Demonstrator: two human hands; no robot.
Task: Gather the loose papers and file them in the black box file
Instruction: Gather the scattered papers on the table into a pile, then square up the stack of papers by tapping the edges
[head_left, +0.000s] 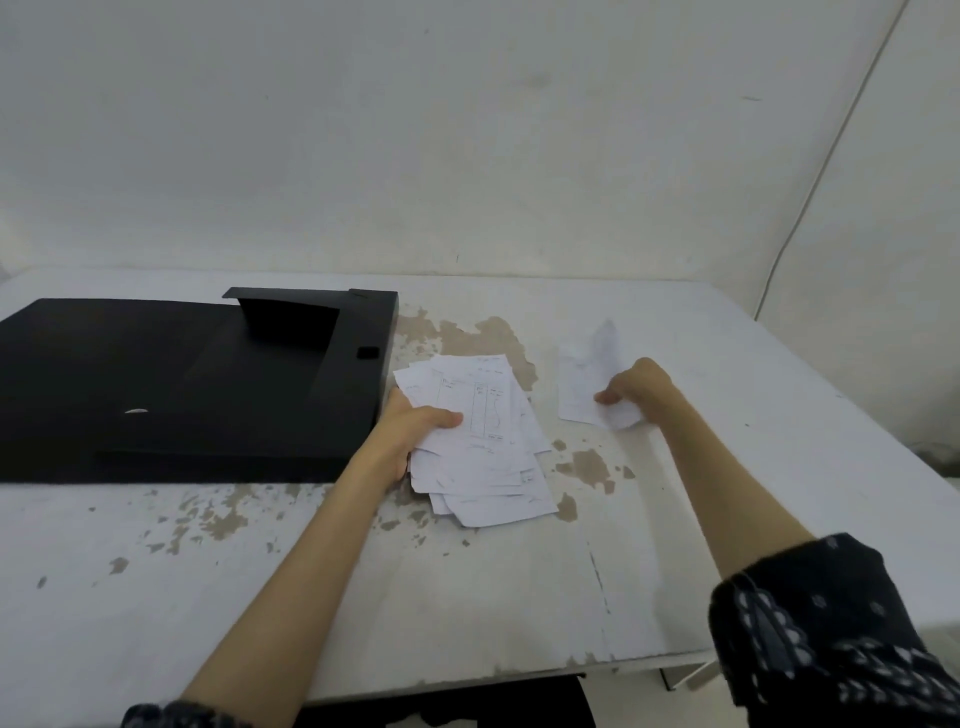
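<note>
Worn white table (467, 597), paint chipped. Black box file (171, 384) lies open and flat, far left. Just right of it: untidy stack of papers (488, 447), fanned on tabletop. Left hand (410, 431) grips stack's left edge, thumb on top, fingers beneath. Further right, single loose sheet (582, 379), blurred. Right hand (636, 387) pinches its near corner, fingers closed on paper. Dark patterned sleeves (831, 623) at near edge.
</note>
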